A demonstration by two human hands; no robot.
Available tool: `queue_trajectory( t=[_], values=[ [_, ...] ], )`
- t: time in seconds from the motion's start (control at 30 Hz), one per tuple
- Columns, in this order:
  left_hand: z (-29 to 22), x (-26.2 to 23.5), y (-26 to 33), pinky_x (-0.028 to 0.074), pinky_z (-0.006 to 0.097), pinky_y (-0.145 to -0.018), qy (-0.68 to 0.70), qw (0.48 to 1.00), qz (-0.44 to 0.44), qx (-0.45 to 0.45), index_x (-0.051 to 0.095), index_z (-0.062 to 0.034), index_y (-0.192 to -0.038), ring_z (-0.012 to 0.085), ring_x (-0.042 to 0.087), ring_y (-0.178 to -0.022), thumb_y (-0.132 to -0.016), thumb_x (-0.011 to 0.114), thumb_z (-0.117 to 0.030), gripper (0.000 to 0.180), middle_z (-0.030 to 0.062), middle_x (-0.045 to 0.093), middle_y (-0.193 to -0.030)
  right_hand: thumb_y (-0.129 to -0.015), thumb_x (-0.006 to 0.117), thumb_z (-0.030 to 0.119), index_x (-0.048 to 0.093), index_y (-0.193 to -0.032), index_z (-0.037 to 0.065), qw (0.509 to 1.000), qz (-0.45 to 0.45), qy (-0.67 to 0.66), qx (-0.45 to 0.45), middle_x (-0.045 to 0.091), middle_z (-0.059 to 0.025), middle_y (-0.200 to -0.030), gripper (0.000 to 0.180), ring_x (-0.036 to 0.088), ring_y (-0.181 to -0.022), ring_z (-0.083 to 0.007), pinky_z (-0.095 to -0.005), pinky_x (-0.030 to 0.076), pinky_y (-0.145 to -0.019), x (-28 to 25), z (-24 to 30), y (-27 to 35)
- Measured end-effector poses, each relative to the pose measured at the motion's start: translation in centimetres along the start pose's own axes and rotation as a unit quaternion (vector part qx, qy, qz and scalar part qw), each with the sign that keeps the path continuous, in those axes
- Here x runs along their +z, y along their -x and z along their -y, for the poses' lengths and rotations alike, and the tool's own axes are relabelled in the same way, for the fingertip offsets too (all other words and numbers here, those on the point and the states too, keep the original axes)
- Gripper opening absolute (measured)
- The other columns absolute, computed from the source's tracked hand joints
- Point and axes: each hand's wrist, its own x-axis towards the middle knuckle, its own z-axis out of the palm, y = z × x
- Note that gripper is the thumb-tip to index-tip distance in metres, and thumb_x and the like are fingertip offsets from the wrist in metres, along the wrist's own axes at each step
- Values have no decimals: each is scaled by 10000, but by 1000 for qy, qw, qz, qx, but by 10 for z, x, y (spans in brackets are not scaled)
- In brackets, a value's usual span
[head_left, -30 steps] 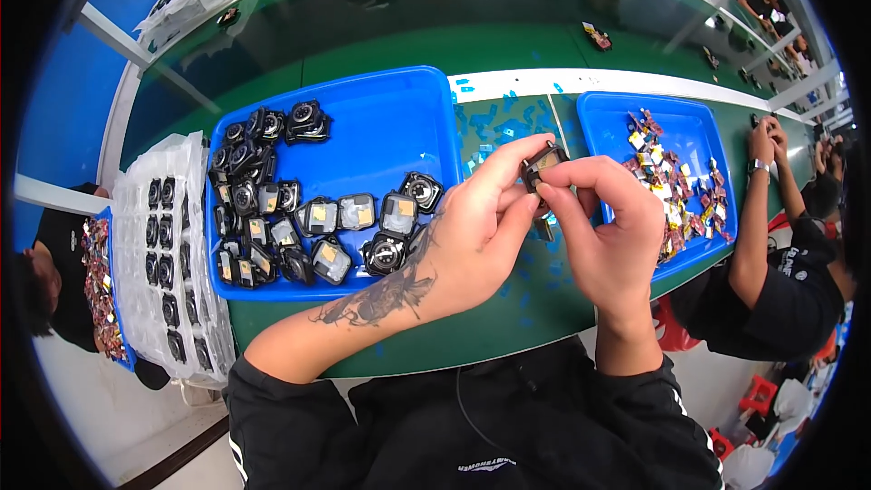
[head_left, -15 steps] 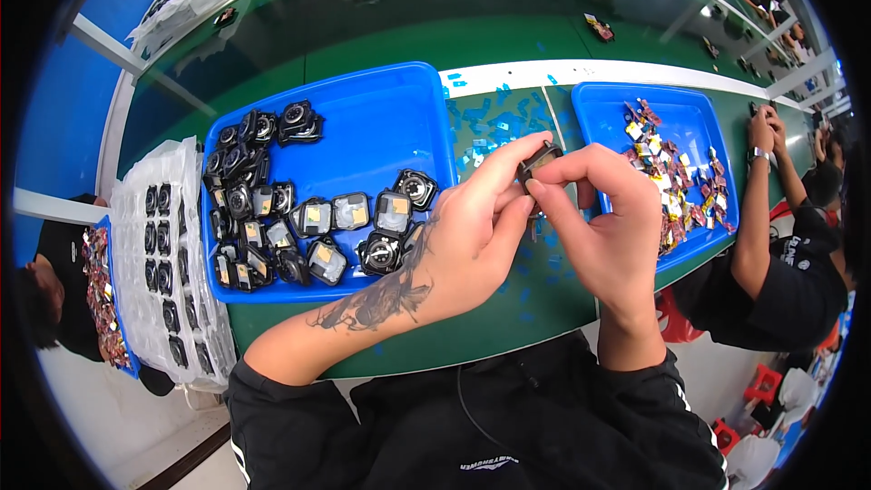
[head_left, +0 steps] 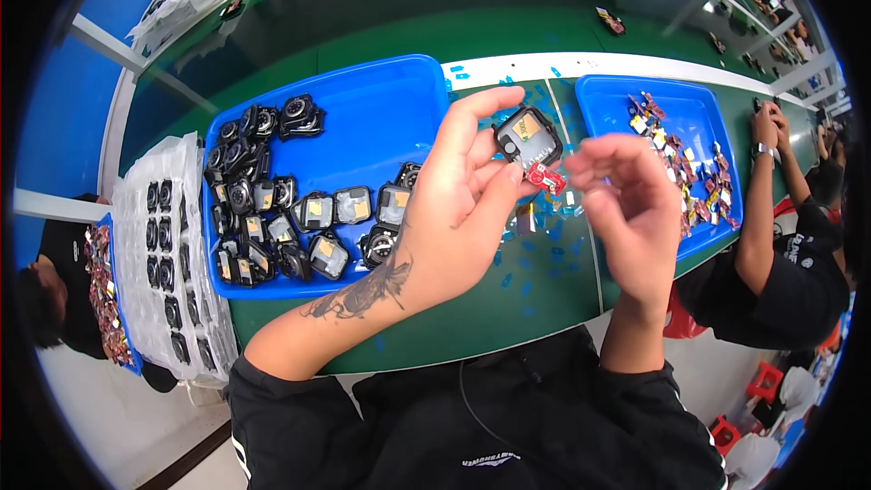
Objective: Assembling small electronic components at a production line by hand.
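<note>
My left hand [head_left: 458, 218] holds a square black watch case [head_left: 531, 136] tilted up, its inside facing me with a grey and gold part showing. By the left thumb tip, a small red circuit board [head_left: 546, 178] hangs at the lower edge of the case; whether it is attached there I cannot tell. Just right of it, my right hand [head_left: 635, 204] is off the case, its fingers curved and apart with nothing visible in them. To the left, a blue tray [head_left: 363, 100] holds several similar watch cases [head_left: 315, 210]. A second blue tray [head_left: 694, 107] at the right holds small red, yellow and white boards [head_left: 676, 163].
Blue film scraps [head_left: 506, 283] lie over the green table [head_left: 435, 331] between the trays. White plastic trays [head_left: 207, 245] with black watch parts stand at the left. Beyond a white rail [head_left: 490, 71], a dark green belt carries a part [head_left: 611, 22]. A co-worker [head_left: 771, 299] sits at the right.
The watch case has turned to show its inside, and the red board has come into view. My right hand has let go and moved right, its fingers opening.
</note>
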Motion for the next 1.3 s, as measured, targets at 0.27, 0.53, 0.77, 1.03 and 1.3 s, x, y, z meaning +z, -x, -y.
queue_trajectory(
  t=[0.27, 0.53, 0.77, 1.03, 1.3],
  values=[
    [-10, -6, 4, 531, 330, -920, -290, 951, 53, 94, 561, 14, -1243, 214, 623, -1088, -910, 511, 60, 341, 158, 559, -1223, -856, 658, -89, 614, -1009, -56, 999, 42, -18, 29, 665, -90, -976, 162, 648, -883, -109, -231, 537, -798, -4, -1, 6],
    [-5, -4, 1, 568, 325, -750, -457, 853, 0, 253, 710, -46, -1055, 278, 681, -903, -759, 697, 81, 322, 152, 651, -1055, -834, 671, -75, 646, -947, -35, 991, 24, 125, -32, 675, -80, -896, 123, 673, -847, -137, -262, 558, -761, 7, 0, 9],
    [-1, -11, -1, 564, 309, -720, -523, 793, 22, 311, 714, -35, -1011, 277, 684, -857, -750, 710, 64, 279, 148, 658, -1055, -882, 628, -16, 611, -930, -16, 995, 16, 97, 26, 641, -65, -933, 51, 638, -849, -129, -265, 550, -733, 6, 4, 8],
    [-7, -4, 2, 586, 285, -797, -64, 988, 34, -134, 669, 112, -999, 191, 686, -898, -878, 651, 47, 139, 141, 676, -1017, -939, 593, 94, 575, -976, 18, 991, 43, -88, 90, 573, -24, -983, 86, 563, -871, -77, -208, 484, -733, -4, -6, 13],
    [-2, -3, 3, 538, 290, -919, -81, 991, 15, -103, 641, 100, -1121, 172, 652, -1021, -866, 643, 70, 257, 148, 641, -1172, -824, 684, -83, 550, -1020, -7, 995, -30, 87, -38, 598, -41, -940, 249, 595, -818, -79, -210, 497, -705, 8, -12, 13]
  ],
)
